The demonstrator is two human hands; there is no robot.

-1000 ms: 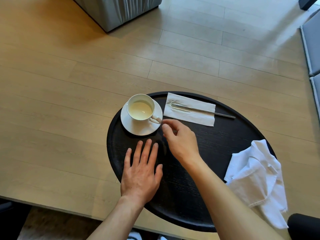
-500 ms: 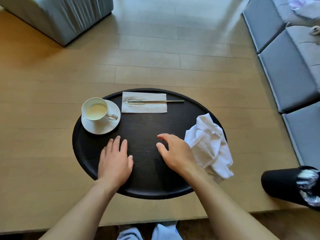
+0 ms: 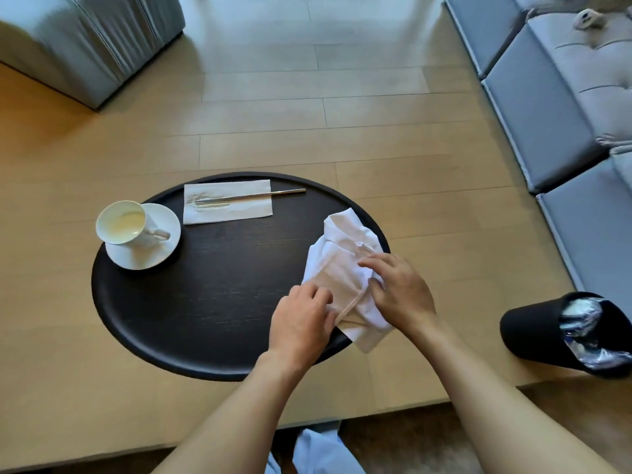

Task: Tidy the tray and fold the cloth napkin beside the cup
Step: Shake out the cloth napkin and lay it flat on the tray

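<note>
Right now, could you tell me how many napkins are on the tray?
2. A flat paper napkin lies at the far edge under a metal utensil; a crumpled cloth napkin sits at the right edge, overhanging the tray rim.

**Matt wood, glossy china, soft cloth**

The round tray (image 3: 191, 302) looks like dark wood, matt, with fine grain lines. Under it, the table (image 3: 68, 388) is pale wood, smooth with a soft sheen. The cup (image 3: 123, 224) and saucer (image 3: 143, 256) are glossy white china. The cloth napkin (image 3: 342, 265) is white woven fabric, creased and matt. A thin metal utensil (image 3: 273, 194), shiny, lies on a textured paper napkin (image 3: 227, 213).
</note>
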